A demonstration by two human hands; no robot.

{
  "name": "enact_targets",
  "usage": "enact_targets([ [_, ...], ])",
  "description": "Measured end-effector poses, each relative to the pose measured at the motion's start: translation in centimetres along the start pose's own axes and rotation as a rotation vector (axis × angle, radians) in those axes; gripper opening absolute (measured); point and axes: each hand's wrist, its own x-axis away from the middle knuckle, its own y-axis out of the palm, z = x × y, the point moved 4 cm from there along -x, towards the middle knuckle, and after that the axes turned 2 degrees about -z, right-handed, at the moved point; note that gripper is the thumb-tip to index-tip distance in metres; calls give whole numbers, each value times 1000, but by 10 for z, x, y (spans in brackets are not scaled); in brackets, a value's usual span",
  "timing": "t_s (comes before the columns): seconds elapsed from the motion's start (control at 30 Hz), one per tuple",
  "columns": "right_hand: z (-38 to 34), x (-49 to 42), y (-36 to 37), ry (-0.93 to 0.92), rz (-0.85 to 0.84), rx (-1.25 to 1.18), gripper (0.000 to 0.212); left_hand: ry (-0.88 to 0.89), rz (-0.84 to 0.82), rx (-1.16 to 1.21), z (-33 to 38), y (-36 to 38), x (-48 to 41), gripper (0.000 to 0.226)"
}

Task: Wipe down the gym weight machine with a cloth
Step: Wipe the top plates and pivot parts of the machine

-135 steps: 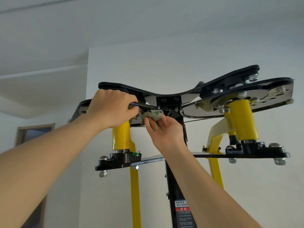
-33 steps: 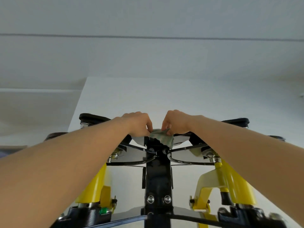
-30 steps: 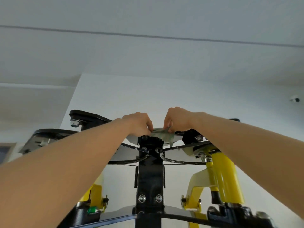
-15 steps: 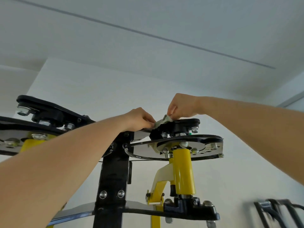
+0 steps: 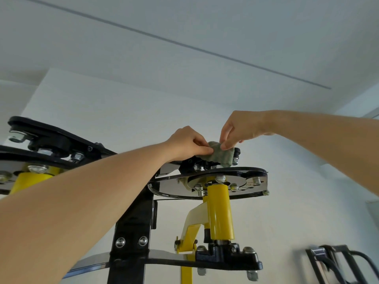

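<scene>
View from below, looking up at the head of the machine (image 5: pixel 131 232). The cloth (image 5: pixel 221 154) is grey-green and bunched into a short wad. It lies on a black bracket (image 5: pixel 189 163) above the round plate (image 5: pixel 253 177), just right of frame centre. Its long axis runs from 10 o'clock to 4 o'clock. The upper end points toward the left hand (image 5: pixel 187 144), and the lower end droops over the bracket's edge toward the plate, beside a bolt.

The left hand reaches in from 8 o'clock. Its thumb and forefinger are closed narrowly on the cloth's 9 o'clock end, with the other fingers curled under. The right hand (image 5: pixel 243 127) enters from 3 o'clock. Its thumb and a fingertip pinch the cloth's top at 12 o'clock, with the remaining fingers loosely bent. The two hands sit just beside each other with the cloth between them — whether their fingers touch cannot be told.

A yellow tube (image 5: pixel 220 212) stands nearly upright at 6 o'clock under the plate. The black post (image 5: pixel 141 203) rises at 8 o'clock from the plate, partly hidden by the left forearm. A second stack of black plates (image 5: pixel 44 143) sits at 9 o'clock, at the frame's edge. A dark rack (image 5: pixel 336 265), blurred, occupies the corner at 4 o'clock. Behind are a pale wall (image 5: pixel 102 111) and ceiling (image 5: pixel 205 23).
</scene>
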Motion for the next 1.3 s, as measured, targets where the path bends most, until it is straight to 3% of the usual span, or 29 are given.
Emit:
enact_targets([
  [0.4, -47, -47, 50, -164, 144, 254, 27, -74, -259, -312, -50, -33, 2, 26],
  [0.63, -82, -93, 89, -196, 134, 200, 25, -188, -359, -540, -97, -60, 15, 8],
  [1.03, -148, -141, 122, -287, 152, 176, 22, -297, -407, -967, -97, -103, 44, 25],
  [1.3, -171, -138, 123, -391, 281, -92, 13, -355, -426, -975, -82, -139, 71, 19],
])
